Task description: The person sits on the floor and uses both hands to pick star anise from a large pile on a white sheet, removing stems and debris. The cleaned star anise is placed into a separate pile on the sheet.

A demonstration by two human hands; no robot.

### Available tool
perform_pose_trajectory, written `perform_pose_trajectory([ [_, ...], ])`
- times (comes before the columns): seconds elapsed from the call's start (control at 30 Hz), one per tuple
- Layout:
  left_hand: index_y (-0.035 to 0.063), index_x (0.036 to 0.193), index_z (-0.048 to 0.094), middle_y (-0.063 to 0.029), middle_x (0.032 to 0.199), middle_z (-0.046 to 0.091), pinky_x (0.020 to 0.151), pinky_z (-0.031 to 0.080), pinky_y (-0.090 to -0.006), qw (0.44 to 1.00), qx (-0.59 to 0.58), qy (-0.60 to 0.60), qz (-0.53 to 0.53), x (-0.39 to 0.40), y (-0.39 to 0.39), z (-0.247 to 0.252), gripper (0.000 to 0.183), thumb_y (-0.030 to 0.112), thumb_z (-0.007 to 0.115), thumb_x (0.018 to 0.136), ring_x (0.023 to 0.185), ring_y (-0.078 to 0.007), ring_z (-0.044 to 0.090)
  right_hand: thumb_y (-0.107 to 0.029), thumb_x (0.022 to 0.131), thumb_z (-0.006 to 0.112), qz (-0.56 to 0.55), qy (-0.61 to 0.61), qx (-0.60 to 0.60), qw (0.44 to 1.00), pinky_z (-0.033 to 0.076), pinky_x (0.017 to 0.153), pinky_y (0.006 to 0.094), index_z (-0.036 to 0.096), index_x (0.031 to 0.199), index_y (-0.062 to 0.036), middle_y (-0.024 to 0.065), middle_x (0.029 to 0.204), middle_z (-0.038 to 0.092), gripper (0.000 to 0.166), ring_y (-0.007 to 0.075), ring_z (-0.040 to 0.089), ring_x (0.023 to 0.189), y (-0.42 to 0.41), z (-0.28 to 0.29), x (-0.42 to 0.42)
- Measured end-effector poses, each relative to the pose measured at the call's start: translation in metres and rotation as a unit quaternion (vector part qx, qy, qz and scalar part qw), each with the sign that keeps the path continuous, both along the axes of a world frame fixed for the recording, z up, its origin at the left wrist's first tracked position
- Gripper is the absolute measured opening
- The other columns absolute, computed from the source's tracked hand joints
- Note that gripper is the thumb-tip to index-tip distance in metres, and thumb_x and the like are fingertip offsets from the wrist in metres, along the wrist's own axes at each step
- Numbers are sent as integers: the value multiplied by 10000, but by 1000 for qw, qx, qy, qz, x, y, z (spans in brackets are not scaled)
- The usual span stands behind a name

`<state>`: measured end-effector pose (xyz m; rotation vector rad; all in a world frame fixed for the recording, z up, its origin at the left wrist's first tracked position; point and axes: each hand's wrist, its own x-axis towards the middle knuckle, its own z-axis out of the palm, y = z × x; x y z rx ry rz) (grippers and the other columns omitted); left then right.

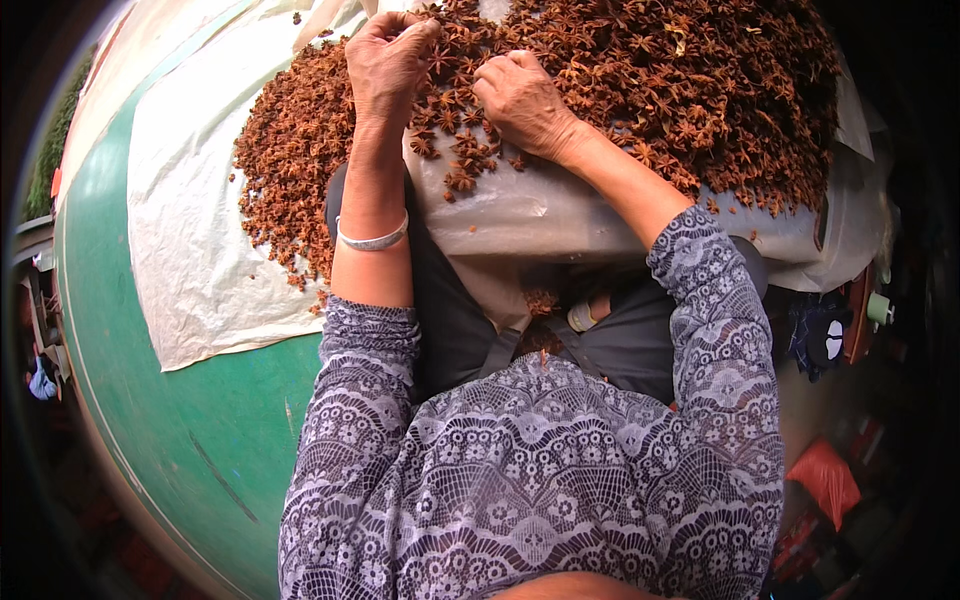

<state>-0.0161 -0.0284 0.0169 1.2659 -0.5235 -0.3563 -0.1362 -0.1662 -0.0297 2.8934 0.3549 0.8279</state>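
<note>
My left hand (390, 64) is raised near the top of the view, beside star anise pods, with thumb and fingers pinched together. Whether a pod is between the fingertips cannot be made out. My right hand (523, 103) is curled low over loose star anise (469, 154) at the near edge of a large heap of whole star anise (675, 97). Its fingertips are turned away, so anything in them is hidden. Left of my left forearm lies a second heap of smaller brown star anise pieces (289, 142).
Clear plastic sheeting (525, 217) covers the raised surface under the large heap. A white sheet (195, 225) lies under the smaller heap, on a green surface (247, 420). My knees are below the sheeting's edge. A red plastic bag (825, 480) lies at lower right.
</note>
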Motion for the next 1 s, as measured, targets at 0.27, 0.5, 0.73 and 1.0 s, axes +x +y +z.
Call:
perform_pose_trajectory([
  [0.27, 27, 939, 591, -35, 695, 578, 398, 307, -204, 981, -89, 135, -108, 9, 3, 4, 135, 123, 671, 887, 461, -56, 425, -201, 972, 476, -133, 16, 413, 901, 544, 535, 343, 522, 887, -41, 106, 702, 621, 187, 205, 633, 589, -43, 23, 2],
  [0.5, -5, 882, 589, -59, 678, 586, 413, 348, -226, 981, -122, 139, -54, 11, 5, 4, 167, 150, 649, 899, 455, -85, 454, -203, 938, 474, -147, 101, 403, 898, 490, 665, 371, 497, 884, -14, 114, 753, 609, 198, 223, 598, 688, -34, 38, -16],
  [0.73, 3, 869, 620, -51, 643, 603, 370, 327, -204, 986, -88, 127, -60, 7, 1, 6, 133, 117, 689, 877, 424, -67, 457, -190, 966, 506, -255, 179, 200, 929, 537, 567, 358, 532, 885, -18, 114, 754, 616, 192, 217, 624, 611, -45, 54, 13],
  [1.0, -15, 900, 623, -58, 701, 593, 443, 350, -233, 965, -134, 201, -105, 9, 4, 7, 186, 169, 652, 903, 490, -96, 453, 25, 803, 544, 55, 121, 207, 969, 531, 551, 373, 488, 813, -12, 123, 745, 551, 67, 272, 615, 630, -8, 22, -54],
])
